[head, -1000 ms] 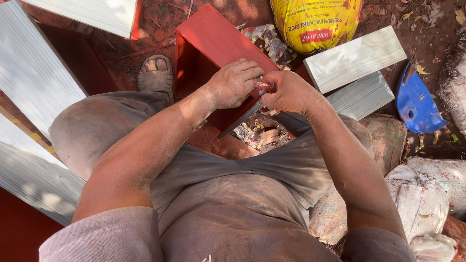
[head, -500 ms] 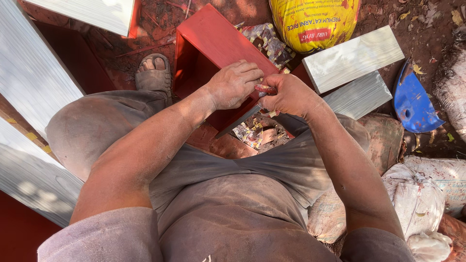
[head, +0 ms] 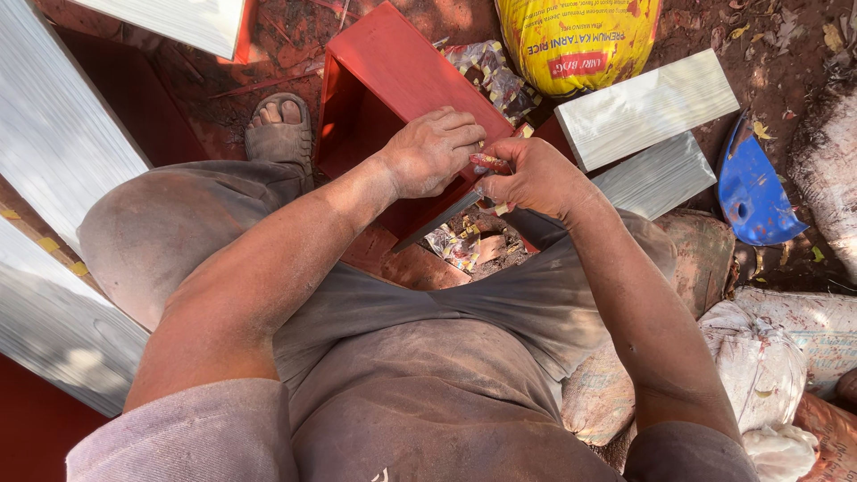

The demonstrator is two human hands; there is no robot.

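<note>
Red dirt ground (head: 786,36) is being used as workspace. At frame centre, a small red-and-yellow piece (head: 489,162) is being pinched between the left hand (head: 435,150) and right hand (head: 534,177) against the red box (head: 402,76); fingers are clamped together, and completion cannot be judged.

At centre, left hand (head: 435,150) resting on the open box (head: 402,80), right hand (head: 533,176) just beside it at 3 o'clock, touching. Sack (head: 576,40) lying at 1 o'clock from the hands. Two boards (head: 644,107) at 3 o'clock, scoop (head: 750,187) farther out the same way. Bare foot (head: 280,129) at 9 o'clock of the box. Long panels (head: 54,134) along the 9 o'clock edge. Bags (head: 777,357) at 4 o'clock.
</note>
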